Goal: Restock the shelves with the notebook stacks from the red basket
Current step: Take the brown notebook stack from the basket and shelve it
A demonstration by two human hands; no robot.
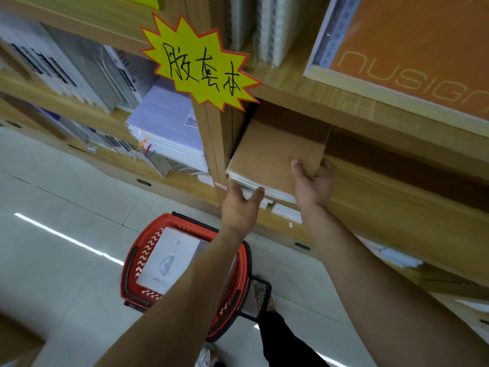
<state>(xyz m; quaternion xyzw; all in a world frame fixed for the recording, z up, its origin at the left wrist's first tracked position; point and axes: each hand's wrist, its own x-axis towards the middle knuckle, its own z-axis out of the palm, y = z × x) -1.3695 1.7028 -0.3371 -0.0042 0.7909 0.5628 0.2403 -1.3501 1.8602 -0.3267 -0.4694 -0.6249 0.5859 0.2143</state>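
Note:
A stack of brown-covered notebooks (275, 152) lies partly inside a wooden shelf compartment (383, 186), its near edge sticking out. My right hand (312, 181) grips the stack's near right corner, thumb on top and fingers at the side. My left hand (242, 205) presses against the stack's front left edge from below with the fingers spread. On the floor below stands the red basket (132, 271), holding a white notebook stack (166, 260) with a pale print on its cover.
A yellow star-shaped sign (198, 64) with handwriting hangs on the shelf upright. White and lilac notebook stacks (164, 128) fill the left shelves. An orange display board (412, 46) stands on the shelf above. Grey tiled floor (53, 260) lies to the left.

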